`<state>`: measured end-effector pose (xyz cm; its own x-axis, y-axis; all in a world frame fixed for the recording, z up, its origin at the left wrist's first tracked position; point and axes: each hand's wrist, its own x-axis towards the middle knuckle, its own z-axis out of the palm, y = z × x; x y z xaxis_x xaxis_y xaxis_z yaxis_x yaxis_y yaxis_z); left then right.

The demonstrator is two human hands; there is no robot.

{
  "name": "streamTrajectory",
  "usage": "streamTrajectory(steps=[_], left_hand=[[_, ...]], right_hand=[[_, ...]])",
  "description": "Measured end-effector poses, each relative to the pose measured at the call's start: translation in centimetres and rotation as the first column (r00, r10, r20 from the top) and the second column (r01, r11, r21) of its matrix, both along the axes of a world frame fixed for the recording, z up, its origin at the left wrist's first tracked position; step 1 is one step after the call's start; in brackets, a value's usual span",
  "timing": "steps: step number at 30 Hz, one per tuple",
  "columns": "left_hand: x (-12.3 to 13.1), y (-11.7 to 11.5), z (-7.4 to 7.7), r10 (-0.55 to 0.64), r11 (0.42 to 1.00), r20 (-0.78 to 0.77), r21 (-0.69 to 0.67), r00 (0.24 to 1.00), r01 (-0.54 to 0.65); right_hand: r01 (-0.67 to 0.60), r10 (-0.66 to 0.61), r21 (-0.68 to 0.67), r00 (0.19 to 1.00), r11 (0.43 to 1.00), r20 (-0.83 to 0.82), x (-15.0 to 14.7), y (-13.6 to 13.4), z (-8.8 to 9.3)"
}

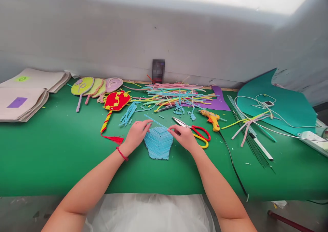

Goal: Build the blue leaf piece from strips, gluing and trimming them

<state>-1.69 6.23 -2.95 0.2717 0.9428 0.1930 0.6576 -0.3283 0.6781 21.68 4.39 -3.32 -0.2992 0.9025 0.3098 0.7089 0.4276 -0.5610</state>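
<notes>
A blue panel (pixel 159 145) made of strips in a chevron pattern lies on the green table (pixel 64 157) in front of me. Over its top edge, a thin blue strip (pixel 153 119) slants between my hands. My left hand (pixel 137 133) pinches at the strip near the panel's upper left. With thumb and fingers together, my right hand (pixel 183 135) holds the strip's right end at the panel's upper right. Scissors (pixel 201 133) with red and yellow handles lie just right of my right hand. Short blue strips (pixel 128 114) are beyond my left hand.
Colored strips (pixel 176 95) are heaped at the back. A yellow glue gun (pixel 212 119) with a black cord lies to the right, near wires, teal sheet (pixel 289 105) and power strip (pixel 314 141). Left are a red fan (pixel 116 100), several pale fans (pixel 83 86) and paper stacks (pixel 20 104).
</notes>
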Motion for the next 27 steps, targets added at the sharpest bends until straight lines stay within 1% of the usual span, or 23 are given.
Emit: streamTrajectory(steps=[2,4,7,8,10,12,14,16,18,20,23,25,27], left_hand=[[0.4,-0.1,0.1,0.029,0.993,0.099,-0.117,0.995,-0.018],[0.6,0.0,0.1,0.065,0.973,0.23,-0.231,0.971,-0.01],[0.6,0.4,0.0,0.107,0.929,0.433,-0.364,0.895,0.065],[0.6,0.5,-0.1,0.13,0.912,0.487,-0.401,0.864,0.089],[0.6,0.7,-0.2,0.173,0.886,0.546,-0.45,0.82,0.113],[0.6,0.7,-0.1,0.185,0.884,0.552,-0.455,0.813,0.108],[0.8,0.4,0.2,0.149,0.896,0.536,-0.429,0.831,0.115],[1.0,0.1,0.6,0.082,0.897,0.523,-0.41,0.848,0.166],[1.2,-0.3,0.8,0.016,0.872,0.516,-0.426,0.857,0.24],[1.4,-0.4,0.6,-0.047,0.825,0.498,-0.469,0.866,0.315],[1.5,-0.4,-0.1,-0.126,0.758,0.475,-0.521,0.871,0.393],[1.5,-0.3,-0.4,-0.154,0.741,0.471,-0.527,0.869,0.417],[1.4,-0.3,-0.5,-0.168,0.739,0.464,-0.525,0.869,0.423]], right_hand=[[-0.047,0.047,-0.013,0.999,0.999,0.013,-0.4,-0.4,0.2],[-0.089,0.091,-0.055,0.995,0.994,0.041,-0.8,-0.7,0.4],[-0.141,0.151,-0.112,0.986,0.984,0.078,-0.8,-0.7,0.4],[-0.137,0.145,-0.099,0.987,0.986,0.075,-0.6,-0.5,0.4],[-0.068,0.069,-0.031,0.997,0.997,0.04,0.1,0.0,0.1],[0.062,-0.061,0.023,0.998,0.998,-0.012,1.2,0.7,-0.5],[0.172,-0.172,-0.009,0.985,0.985,-0.011,2.5,1.6,-1.5],[0.29,-0.286,-0.05,0.956,0.956,0.066,3.5,2.4,-2.7],[0.378,-0.368,-0.065,0.921,0.924,0.129,4.0,3.0,-3.8],[0.398,-0.385,-0.07,0.911,0.915,0.149,4.1,3.5,-4.5],[0.353,-0.343,-0.077,0.932,0.932,0.117,4.3,4.0,-5.0],[0.315,-0.307,-0.083,0.947,0.946,0.093,4.6,4.2,-5.0],[0.277,-0.27,-0.088,0.959,0.957,0.085,4.8,4.2,-5.0]])
